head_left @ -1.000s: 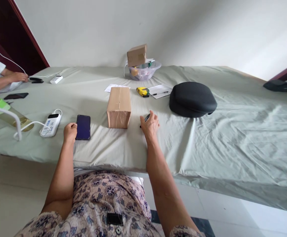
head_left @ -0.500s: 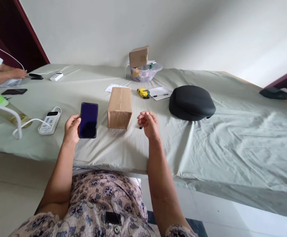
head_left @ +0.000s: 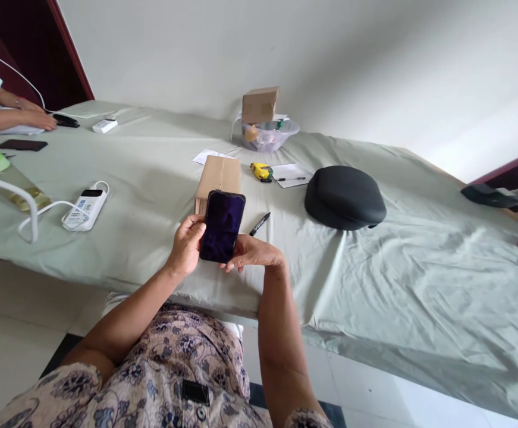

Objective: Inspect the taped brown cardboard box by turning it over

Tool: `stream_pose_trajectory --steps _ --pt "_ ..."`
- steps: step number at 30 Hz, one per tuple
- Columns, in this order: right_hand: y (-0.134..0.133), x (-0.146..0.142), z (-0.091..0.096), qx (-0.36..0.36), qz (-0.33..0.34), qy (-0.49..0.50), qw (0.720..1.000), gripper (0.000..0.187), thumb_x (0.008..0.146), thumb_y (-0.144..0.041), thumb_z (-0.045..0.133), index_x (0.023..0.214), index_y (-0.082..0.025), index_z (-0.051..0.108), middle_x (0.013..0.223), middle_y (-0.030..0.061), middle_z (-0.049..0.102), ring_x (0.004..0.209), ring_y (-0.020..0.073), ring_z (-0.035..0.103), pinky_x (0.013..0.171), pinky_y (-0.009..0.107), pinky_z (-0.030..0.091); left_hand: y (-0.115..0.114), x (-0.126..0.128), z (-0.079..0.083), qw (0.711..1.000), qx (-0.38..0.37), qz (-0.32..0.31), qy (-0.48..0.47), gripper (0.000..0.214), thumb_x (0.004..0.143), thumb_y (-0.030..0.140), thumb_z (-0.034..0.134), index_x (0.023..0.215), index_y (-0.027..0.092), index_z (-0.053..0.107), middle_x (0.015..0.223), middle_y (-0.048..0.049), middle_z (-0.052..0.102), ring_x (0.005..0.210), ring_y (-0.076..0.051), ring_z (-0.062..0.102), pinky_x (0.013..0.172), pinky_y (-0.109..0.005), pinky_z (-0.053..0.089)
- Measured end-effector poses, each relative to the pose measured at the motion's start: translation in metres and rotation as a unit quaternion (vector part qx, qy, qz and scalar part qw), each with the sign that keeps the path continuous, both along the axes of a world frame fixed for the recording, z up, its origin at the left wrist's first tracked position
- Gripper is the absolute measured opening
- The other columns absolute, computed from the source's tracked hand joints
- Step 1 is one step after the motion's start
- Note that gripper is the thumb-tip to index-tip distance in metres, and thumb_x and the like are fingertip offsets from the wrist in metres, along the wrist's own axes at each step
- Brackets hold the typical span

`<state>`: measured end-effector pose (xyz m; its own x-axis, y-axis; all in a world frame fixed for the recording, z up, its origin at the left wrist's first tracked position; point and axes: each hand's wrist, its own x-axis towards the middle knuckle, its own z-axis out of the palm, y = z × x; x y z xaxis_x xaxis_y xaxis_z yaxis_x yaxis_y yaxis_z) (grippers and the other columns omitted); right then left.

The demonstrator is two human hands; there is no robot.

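Head view: the phone (head_left: 223,227) is between both hands (head_left: 186,248) (head_left: 255,252).

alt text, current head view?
Left hand holds a dark phone, right hand at its lower right corner, in front of a cardboard box on a covered table. Marker and black case lie to the right; another person's hands show far left.

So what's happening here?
A person holds a phone by its left edge in the left hand; the right hand is at its lower right corner, exact grip unclear. The screen faces the camera and partly hides a cardboard box. A black marker lies on the cloth right of the box, with a black case farther right. Another person's hands are at the far left.
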<state>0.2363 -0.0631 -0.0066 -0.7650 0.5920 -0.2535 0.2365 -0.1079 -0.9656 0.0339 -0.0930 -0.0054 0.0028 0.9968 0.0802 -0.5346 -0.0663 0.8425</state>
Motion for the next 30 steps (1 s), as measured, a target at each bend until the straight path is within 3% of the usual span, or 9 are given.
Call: stream_pose_trajectory --steps 6,13,16,20,22,25,27,30 --pt "-0.007 0.005 0.012 0.014 -0.042 0.023 0.999 0.039 0.069 -0.036 0.09 0.096 -0.017 0.068 0.089 0.0029 0.077 0.068 0.0138 0.071 0.052 0.018 0.055 0.006 0.006 -0.001 1.0 0.013 -0.003 -0.007 0.047 0.07 0.05 0.088 0.098 0.021 0.063 0.079 0.0011 0.062 0.068 -0.012 0.059 0.064 -0.025 0.049" --pt "-0.005 0.001 0.006 0.024 -0.043 0.043 0.998 0.03 0.074 -0.033 0.085 0.092 -0.017 0.067 0.083 0.0025 0.076 0.071 0.0132 0.071 0.062 0.02 0.056 0.009 0.004 -0.001 1.0 0.013 0.003 -0.002 0.048 0.068 0.049 0.089 0.098 0.02 0.064 0.082 -0.0003 0.065 0.073 -0.013 0.062 0.068 -0.026 0.051" --pt "-0.003 0.001 0.005 0.02 -0.027 0.052 0.998 0.037 0.073 -0.036 0.087 0.097 -0.016 0.067 0.085 0.0029 0.076 0.074 0.0137 0.071 0.064 0.021 0.055 0.008 0.002 0.0 1.0 0.003 0.01 -0.006 0.051 0.064 0.049 0.091 0.097 0.02 0.065 0.081 0.0001 0.066 0.071 -0.013 0.061 0.067 -0.025 0.05" --pt "-0.003 0.004 0.008 0.018 -0.036 0.087 0.995 0.059 0.07 -0.043 0.091 0.115 -0.017 0.064 0.094 0.0058 0.077 0.084 0.017 0.073 0.075 0.027 0.057 0.013 -0.015 0.004 0.999 0.002 0.048 0.019 0.052 0.061 0.049 0.09 0.094 0.019 0.064 0.079 0.0 0.066 0.071 -0.014 0.062 0.07 -0.027 0.051" --pt "-0.003 0.007 0.009 0.034 -0.085 0.104 0.99 0.061 0.071 -0.048 0.09 0.117 -0.018 0.064 0.094 0.0069 0.077 0.085 0.0178 0.073 0.077 0.028 0.057 0.02 -0.033 0.006 0.995 0.008 0.091 0.034 0.051 0.061 0.048 0.089 0.094 0.019 0.063 0.08 -0.0008 0.068 0.075 -0.016 0.064 0.074 -0.029 0.051" --pt "0.001 0.01 0.005 0.112 -0.224 0.122 0.961 0.05 0.077 -0.055 0.082 0.108 -0.019 0.066 0.085 0.0046 0.074 0.077 0.0159 0.07 0.069 0.025 0.053 0.036 -0.07 0.008 0.978 0.019 0.205 0.045 0.046 0.056 0.039 0.086 0.09 0.018 0.063 0.082 -0.0003 0.067 0.079 -0.014 0.063 0.078 -0.026 0.05" --pt "0.008 0.012 -0.003 0.16 -0.338 0.123 0.919 0.045 0.08 -0.057 0.075 0.104 -0.02 0.066 0.081 0.0024 0.072 0.073 0.0146 0.068 0.066 0.024 0.05 0.049 -0.099 0.007 0.961 0.018 0.267 0.07 0.04 0.057 0.035 0.081 0.088 0.017 0.062 0.084 -0.0006 0.067 0.082 -0.014 0.063 0.082 -0.026 0.051" --pt "0.024 0.015 -0.018 0.179 -0.501 0.071 0.844 0.04 0.083 -0.055 0.063 0.103 -0.02 0.064 0.085 0.0033 0.07 0.075 0.0167 0.067 0.067 0.027 0.05 0.066 -0.141 0.0 0.921 -0.063 0.35 0.158 0.027 0.064 0.03 0.072 0.085 0.018 0.059 0.079 0.0009 0.063 0.077 -0.013 0.06 0.077 -0.025 0.05"
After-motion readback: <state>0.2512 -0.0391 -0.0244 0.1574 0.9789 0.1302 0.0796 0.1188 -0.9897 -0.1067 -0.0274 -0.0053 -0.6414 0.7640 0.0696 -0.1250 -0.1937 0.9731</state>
